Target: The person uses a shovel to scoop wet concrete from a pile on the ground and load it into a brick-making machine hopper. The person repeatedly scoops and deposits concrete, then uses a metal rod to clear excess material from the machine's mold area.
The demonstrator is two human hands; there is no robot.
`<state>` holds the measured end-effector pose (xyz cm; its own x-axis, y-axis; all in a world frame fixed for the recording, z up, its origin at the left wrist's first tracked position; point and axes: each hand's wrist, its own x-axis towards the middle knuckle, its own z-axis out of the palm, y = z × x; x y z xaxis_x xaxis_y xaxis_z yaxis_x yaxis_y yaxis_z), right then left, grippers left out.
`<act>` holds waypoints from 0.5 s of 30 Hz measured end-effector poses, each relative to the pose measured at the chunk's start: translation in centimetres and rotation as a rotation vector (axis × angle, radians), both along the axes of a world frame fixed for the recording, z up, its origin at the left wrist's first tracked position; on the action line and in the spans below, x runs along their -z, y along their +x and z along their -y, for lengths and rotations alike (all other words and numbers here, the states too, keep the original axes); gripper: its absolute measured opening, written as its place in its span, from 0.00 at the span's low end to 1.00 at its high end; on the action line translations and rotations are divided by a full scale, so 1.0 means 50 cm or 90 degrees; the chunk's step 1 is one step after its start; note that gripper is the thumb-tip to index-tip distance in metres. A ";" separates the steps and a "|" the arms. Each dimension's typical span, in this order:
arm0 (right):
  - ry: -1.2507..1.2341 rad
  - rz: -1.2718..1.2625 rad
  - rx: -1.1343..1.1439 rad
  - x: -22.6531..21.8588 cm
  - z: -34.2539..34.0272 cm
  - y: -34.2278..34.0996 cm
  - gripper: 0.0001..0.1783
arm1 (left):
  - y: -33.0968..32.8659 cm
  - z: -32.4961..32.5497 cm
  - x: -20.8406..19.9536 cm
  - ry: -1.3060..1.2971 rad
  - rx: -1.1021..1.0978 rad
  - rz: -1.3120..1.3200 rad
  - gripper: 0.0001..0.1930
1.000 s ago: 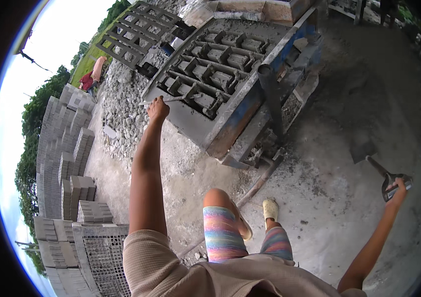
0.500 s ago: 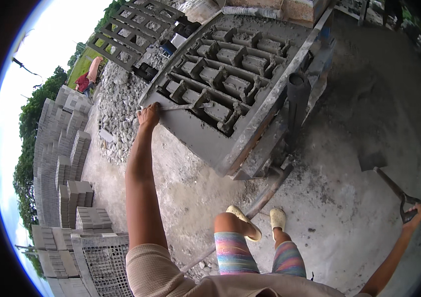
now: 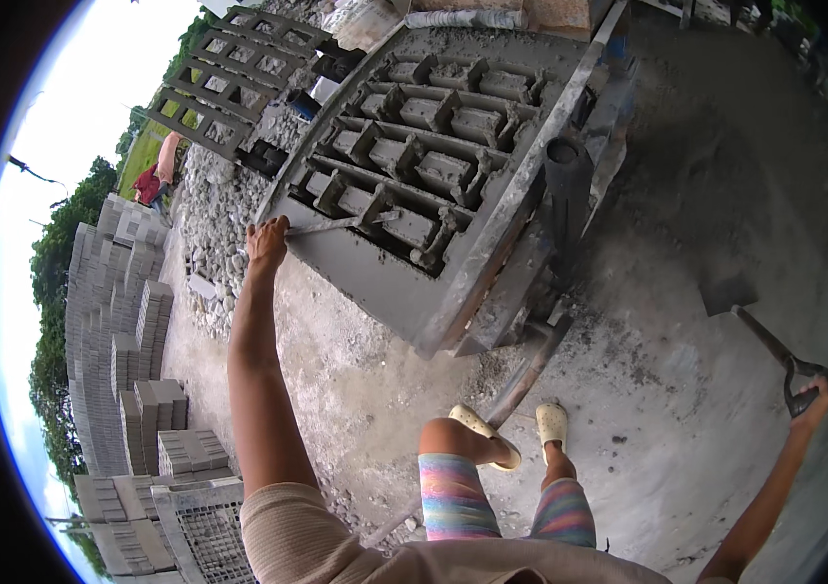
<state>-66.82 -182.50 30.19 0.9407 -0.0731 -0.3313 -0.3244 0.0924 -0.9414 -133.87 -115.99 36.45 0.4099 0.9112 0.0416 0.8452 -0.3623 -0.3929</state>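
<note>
My left hand is closed around the end of a thin, cement-coated rod-like tool. This tool reaches over the near left corner of a block mould, its far tip lying across the first row of cavities. Wet grey mix coats the mould's ribs and the flat metal plate in front. Far to the right, my right hand grips the black D-shaped handle of a shovel. The shovel's blade rests flat on the ground against dark, loose mix.
A dark upright pipe stands beside the machine's right rail. Below it a long bar slants down past my feet. Stacks of grey blocks line the left, with rubble behind. A person in red is far left.
The whole view has shifted a little, so the mould and my left hand appear slightly farther left. Both hands keep their holds, and the shovel stays about where it was.
</note>
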 end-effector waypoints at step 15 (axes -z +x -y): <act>0.032 -0.015 0.013 0.046 0.069 0.034 0.06 | -0.046 0.016 -0.015 0.011 0.158 -0.126 0.11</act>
